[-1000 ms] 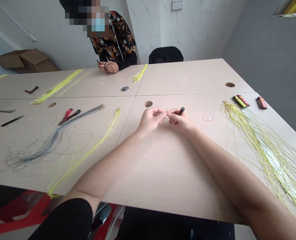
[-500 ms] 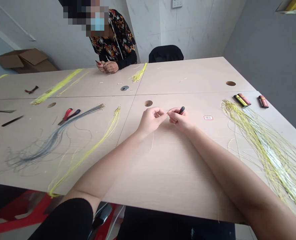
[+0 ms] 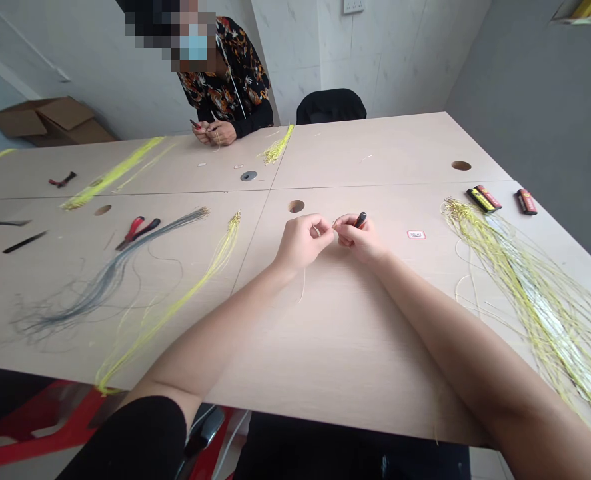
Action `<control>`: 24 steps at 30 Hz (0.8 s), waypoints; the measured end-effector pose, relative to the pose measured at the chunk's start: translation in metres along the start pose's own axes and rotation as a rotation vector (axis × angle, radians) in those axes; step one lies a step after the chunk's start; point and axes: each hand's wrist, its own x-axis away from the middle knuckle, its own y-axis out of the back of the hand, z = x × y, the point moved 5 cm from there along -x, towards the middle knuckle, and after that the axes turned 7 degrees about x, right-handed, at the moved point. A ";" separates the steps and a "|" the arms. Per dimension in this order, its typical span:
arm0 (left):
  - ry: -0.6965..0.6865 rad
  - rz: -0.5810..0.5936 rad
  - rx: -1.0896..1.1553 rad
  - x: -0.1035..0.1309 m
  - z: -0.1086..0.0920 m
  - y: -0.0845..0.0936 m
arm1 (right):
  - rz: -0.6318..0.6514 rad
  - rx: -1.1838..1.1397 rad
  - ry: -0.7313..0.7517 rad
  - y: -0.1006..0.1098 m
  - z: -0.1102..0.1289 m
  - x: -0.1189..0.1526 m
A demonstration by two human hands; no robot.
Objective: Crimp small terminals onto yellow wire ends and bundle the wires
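Near the middle of the table, my left hand (image 3: 305,240) pinches a thin yellowish wire (image 3: 303,285), whose loose end hangs below the fingers. My right hand (image 3: 359,239) is closed around a small tool with a dark, rounded end (image 3: 362,219). The fingertips of both hands nearly meet at a tiny gold-coloured piece, too small to make out. A small red-edged label (image 3: 416,235) lies to the right of my right hand.
Yellow wires (image 3: 510,267) spread at the right below battery-like packs (image 3: 484,199). On the left lie grey wires (image 3: 110,270), a yellow bundle (image 3: 190,293) and red-black pliers (image 3: 136,232). Across the table (image 3: 375,400), a person's hands (image 3: 215,132) hold a small tool.
Both hands stay almost in place. The dark end of the tool in my right hand has tilted slightly, and the fingers of my left hand have shifted a little.
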 end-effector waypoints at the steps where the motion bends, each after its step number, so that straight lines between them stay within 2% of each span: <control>1: 0.002 -0.002 -0.001 0.000 0.000 0.000 | -0.002 0.000 0.000 0.000 -0.001 0.000; 11: 0.015 0.014 0.044 -0.003 0.003 0.002 | -0.033 -0.026 -0.005 0.005 -0.002 -0.001; 24: -0.007 0.010 0.062 -0.004 0.006 0.001 | 0.011 0.020 0.027 0.005 -0.005 -0.002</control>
